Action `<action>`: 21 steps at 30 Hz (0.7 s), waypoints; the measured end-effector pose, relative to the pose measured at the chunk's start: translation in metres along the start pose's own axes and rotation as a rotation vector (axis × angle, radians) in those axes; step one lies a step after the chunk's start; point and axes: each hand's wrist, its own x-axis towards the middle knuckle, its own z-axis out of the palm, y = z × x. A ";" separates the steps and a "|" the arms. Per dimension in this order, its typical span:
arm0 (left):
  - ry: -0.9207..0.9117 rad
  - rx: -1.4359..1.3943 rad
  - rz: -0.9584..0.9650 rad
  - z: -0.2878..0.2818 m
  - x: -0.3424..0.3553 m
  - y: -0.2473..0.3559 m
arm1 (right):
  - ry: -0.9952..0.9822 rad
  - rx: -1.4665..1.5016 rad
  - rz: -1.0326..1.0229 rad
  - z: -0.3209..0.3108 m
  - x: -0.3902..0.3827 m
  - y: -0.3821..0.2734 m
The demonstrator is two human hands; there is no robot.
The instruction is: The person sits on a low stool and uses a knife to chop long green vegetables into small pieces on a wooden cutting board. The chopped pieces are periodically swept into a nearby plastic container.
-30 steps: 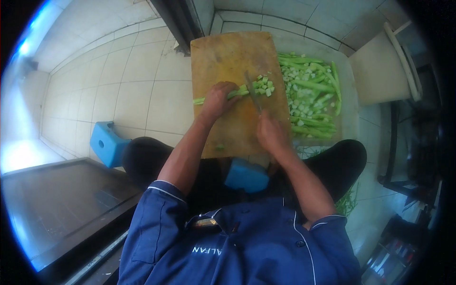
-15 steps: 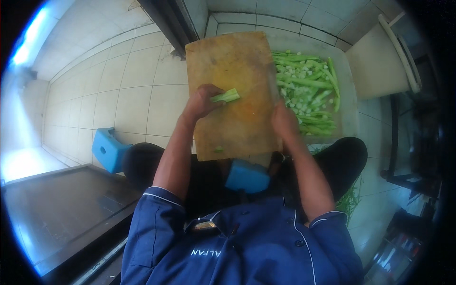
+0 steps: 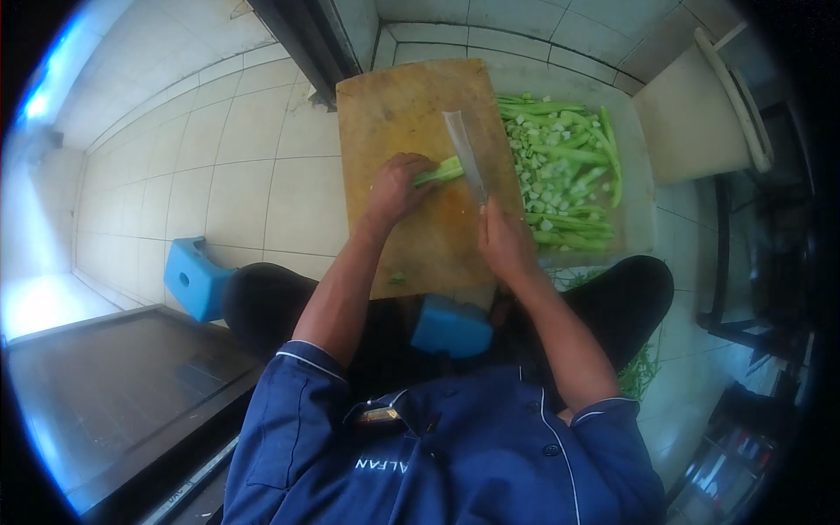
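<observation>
Cutting green stalks at a wooden board, seen from above. We see the left hand [image 3: 401, 185] with fingers curled and pressed down around a short bundle of green stalks [image 3: 450, 169], which lies on the middle of the cutting board [image 3: 411, 114], its cut ends pointing right. The right hand [image 3: 506, 238] is closed about the handle of a knife [image 3: 465, 153], whose blade slants toward the far left, just beside those ends; whether it touches them we cannot tell. We judge the chief hazard to be a cut to the left fingertips, since little stalk projects beyond them; a bundle rolling under loose pressure could cause it. The board's support is mostly hidden, so we cannot exclude rocking under a hard stroke. Pieces could also scatter past the right edge, where a pale tray [image 3: 646, 175] holds whole pods and chopped bits [image 3: 547, 157]. As for writing, we note white lettering [image 3: 378, 465] across the chest of the blue shirt [image 3: 472, 477]; on the cutting board and knife we make out no label.
</observation>
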 end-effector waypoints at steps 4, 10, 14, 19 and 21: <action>-0.028 -0.004 -0.042 -0.004 0.002 0.004 | -0.073 -0.116 0.052 0.027 0.004 0.020; -0.015 -0.024 -0.105 0.001 -0.005 0.000 | -0.154 -0.083 0.079 0.014 -0.004 -0.007; -0.029 0.022 -0.045 -0.009 -0.002 0.003 | -0.198 -0.131 0.085 0.030 0.000 0.008; -0.140 0.071 -0.052 -0.031 -0.012 -0.011 | -0.161 -0.036 0.079 0.017 -0.003 -0.005; -0.196 0.028 -0.103 -0.037 -0.009 -0.011 | -0.112 -0.012 0.056 0.012 -0.002 -0.013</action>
